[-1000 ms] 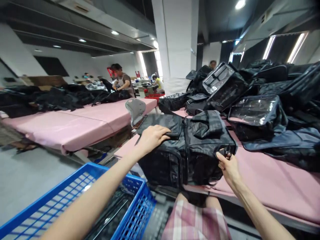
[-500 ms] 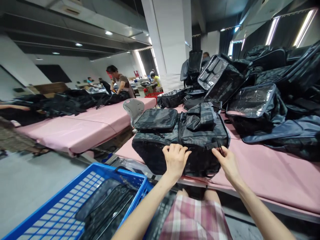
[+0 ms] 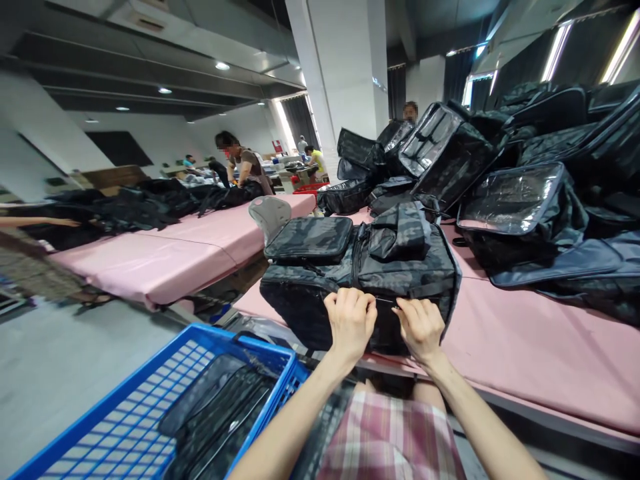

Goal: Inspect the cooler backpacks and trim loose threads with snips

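Observation:
A black camouflage backpack (image 3: 360, 267) lies on the pink table (image 3: 525, 360) right in front of me. My left hand (image 3: 350, 321) grips its near top edge, fingers curled over the fabric. My right hand (image 3: 421, 327) is closed just to the right of it on the same edge, pinching something small at the seam, perhaps a zipper pull; a thin thread or line runs between the two hands.
A heap of black bags with clear panels (image 3: 510, 173) fills the table's right and back. A blue plastic crate (image 3: 165, 407) with dark items stands at my lower left. Another pink table (image 3: 165, 247) lies to the left, where other people (image 3: 245, 163) work.
My left hand left the bag's top pouch and came to its near edge. My right hand slid left along that edge toward the left hand.

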### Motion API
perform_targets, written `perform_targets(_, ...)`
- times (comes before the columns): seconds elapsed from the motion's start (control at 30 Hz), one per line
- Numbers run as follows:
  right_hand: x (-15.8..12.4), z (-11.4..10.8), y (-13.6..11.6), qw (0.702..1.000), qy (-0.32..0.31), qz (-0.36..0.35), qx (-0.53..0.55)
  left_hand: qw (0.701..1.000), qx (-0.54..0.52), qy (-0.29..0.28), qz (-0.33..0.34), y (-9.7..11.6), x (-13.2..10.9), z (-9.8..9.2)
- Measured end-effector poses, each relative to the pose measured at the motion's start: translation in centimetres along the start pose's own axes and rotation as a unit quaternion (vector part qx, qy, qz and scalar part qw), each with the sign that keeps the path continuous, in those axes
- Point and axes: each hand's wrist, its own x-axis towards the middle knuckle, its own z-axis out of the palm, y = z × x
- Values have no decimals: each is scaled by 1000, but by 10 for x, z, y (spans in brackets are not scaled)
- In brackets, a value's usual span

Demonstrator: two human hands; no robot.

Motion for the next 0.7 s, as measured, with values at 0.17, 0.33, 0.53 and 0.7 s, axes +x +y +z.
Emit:
perform_targets(0.17,7,5,0,999,24,-32,-3,1000,2,5,2,1,0,2)
perform_targets(0.33,-3,-4,19,996,81,6,24,999,5,22,26,-3,4,-4)
perform_targets(0.53,-33,-15,54,994,107,15,-27,997,25,49,48,-12,10,-10)
perform_targets(0.7,-23,-8,55,991,129,-10,-38,998,28,41,44,-13,8,-7)
